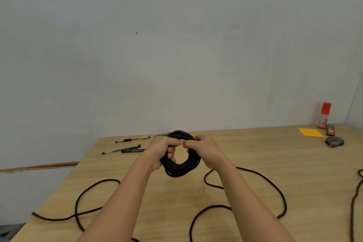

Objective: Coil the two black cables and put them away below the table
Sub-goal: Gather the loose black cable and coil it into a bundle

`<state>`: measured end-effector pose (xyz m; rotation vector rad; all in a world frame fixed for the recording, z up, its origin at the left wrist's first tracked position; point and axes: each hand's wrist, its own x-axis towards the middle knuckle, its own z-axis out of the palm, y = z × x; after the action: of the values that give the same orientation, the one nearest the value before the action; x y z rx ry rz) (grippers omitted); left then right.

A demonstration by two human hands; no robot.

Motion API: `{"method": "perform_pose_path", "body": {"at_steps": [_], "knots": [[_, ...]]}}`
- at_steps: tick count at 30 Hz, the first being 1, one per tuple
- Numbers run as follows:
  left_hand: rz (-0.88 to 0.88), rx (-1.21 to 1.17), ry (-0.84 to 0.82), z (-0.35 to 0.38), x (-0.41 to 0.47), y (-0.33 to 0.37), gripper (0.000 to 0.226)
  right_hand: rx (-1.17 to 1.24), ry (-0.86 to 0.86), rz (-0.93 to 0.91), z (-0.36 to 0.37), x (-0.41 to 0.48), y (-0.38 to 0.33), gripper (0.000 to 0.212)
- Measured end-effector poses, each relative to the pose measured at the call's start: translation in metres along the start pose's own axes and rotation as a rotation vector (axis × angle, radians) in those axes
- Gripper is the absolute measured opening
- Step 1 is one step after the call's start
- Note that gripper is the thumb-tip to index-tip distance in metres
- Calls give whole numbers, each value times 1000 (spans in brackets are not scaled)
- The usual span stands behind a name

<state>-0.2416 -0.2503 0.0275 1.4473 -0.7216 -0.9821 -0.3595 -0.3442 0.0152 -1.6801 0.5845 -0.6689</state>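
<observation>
Both hands are holding the black coil (178, 170) just over the bench (255, 153). The left hand (161, 151) is curled through the coil's left side and the right hand (206, 150) pinches its top right. Loose cable (280, 192) sprawls on the bench below and on both sides of the coil. Pens (125, 150) lie left of it, and a glue bottle (325, 116) stands far right.

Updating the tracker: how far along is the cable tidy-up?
Done: one black cable is wound into a coil. In hand: the left hand grips that coil above the table while the right hand pinches its top. Left: loose black cable lies sprawled across the table, uncoiled, and the held coil is not yet put away below.
</observation>
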Motion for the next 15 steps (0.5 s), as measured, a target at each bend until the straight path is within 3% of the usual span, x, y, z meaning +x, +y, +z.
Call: {"method": "perform_pose_path", "body": {"at_steps": [4, 7, 10, 15], "knots": [[-38, -69, -104, -4, -1, 5, 16, -92, 103, -75, 11, -1, -3, 20], [-32, -65, 40, 2, 1, 6, 31, -190, 113, -125, 15, -2, -3, 27], [34, -115, 176, 4, 4, 1, 31, -202, 86, -135, 16, -3, -8, 20], [111, -139, 142, -10, 1, -8, 32, 212, -217, 82, -11, -2, -20, 22]]}}
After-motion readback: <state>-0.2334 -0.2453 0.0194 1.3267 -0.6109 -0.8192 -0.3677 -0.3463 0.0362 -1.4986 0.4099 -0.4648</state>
